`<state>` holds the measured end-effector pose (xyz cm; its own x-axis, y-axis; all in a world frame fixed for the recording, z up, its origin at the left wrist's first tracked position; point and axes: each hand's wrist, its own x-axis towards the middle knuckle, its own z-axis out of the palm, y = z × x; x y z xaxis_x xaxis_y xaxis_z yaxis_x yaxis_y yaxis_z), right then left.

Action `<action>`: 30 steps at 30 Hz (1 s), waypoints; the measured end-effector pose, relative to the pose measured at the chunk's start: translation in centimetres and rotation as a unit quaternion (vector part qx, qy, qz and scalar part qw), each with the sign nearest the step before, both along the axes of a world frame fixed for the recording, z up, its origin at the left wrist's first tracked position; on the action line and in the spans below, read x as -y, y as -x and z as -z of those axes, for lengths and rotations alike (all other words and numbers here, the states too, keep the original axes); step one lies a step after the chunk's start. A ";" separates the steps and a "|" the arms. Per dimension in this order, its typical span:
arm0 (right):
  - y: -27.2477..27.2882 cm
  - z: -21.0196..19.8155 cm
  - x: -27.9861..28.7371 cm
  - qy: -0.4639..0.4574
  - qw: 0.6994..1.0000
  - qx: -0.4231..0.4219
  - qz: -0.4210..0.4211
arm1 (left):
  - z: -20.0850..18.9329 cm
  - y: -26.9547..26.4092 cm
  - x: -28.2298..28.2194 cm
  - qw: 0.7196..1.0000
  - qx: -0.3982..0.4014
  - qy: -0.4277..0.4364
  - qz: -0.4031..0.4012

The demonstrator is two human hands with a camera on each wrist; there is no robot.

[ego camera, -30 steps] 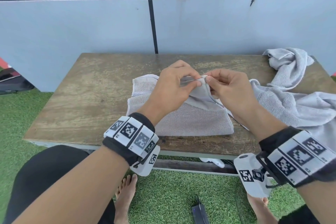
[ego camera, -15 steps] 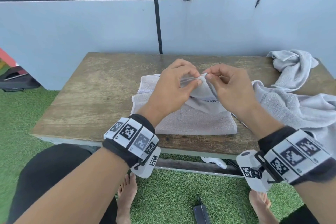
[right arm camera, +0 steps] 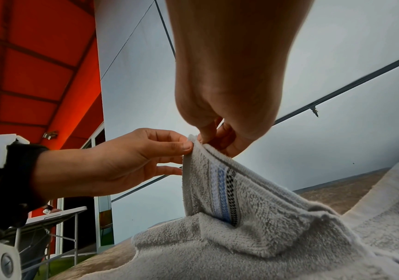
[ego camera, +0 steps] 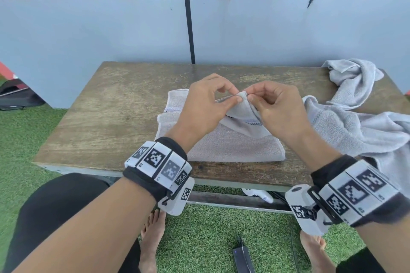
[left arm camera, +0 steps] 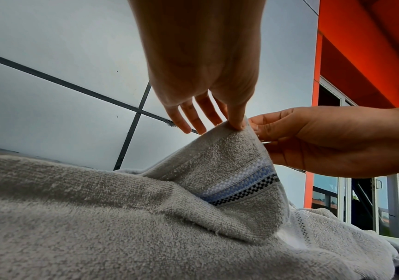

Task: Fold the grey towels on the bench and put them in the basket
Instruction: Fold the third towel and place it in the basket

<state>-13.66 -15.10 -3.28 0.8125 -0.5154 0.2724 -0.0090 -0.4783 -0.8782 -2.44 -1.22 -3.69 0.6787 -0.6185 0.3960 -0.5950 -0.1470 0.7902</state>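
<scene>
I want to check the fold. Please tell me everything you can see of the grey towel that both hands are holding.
The grey towel is soft terry cloth, lying partly folded on the wooden bench. Near one end runs a woven band of white, blue and black stripes. One corner is lifted off the rest; the left hand and the right hand both pinch that corner with their fingers. It lies beside other, crumpled towels.

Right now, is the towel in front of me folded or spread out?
Partly folded: the towel lies doubled on the bench, one corner pinched up by both hands, left hand and right hand.
</scene>
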 end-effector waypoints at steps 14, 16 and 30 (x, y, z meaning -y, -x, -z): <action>0.2 0.5 0.4 -0.013 1.000 -0.001 0.002 | 0.1 0.2 0.4 0.999 -0.035 -0.007 0.036; 0.2 0.5 0.4 -0.016 1.000 -0.002 0.004 | 0.1 0.2 0.4 0.999 -0.036 -0.008 0.035; 0.4 0.3 0.2 -0.048 0.999 -0.013 -0.001 | 0.5 0.4 0.6 0.999 -0.027 -0.003 0.040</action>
<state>-14.04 -15.29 -3.60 0.8192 -0.5372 0.2008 -0.0316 -0.3919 -0.9195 -2.83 -1.83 -4.22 0.6469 -0.6743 0.3562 -0.5618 -0.1055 0.8205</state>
